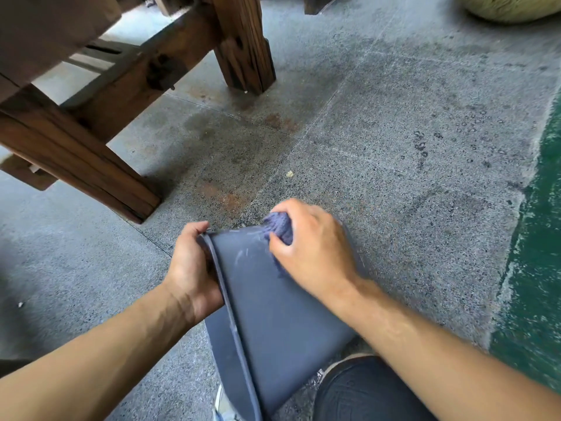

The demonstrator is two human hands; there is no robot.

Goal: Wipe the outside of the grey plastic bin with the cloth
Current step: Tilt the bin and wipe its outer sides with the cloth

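Observation:
The grey plastic bin lies tipped on its side above the floor, its rim toward the left and its outer wall facing up. My left hand grips the rim at the bin's far left corner, fingers curled over the edge. My right hand holds a bunched blue-purple cloth against the far upper part of the outer wall. Pale smears show on the wall near the cloth. The bin's inside is hidden.
A heavy wooden table frame with thick legs stands to the upper left on the speckled concrete floor. A green painted strip runs along the right edge. My dark-trousered knee and a shoe sit below the bin.

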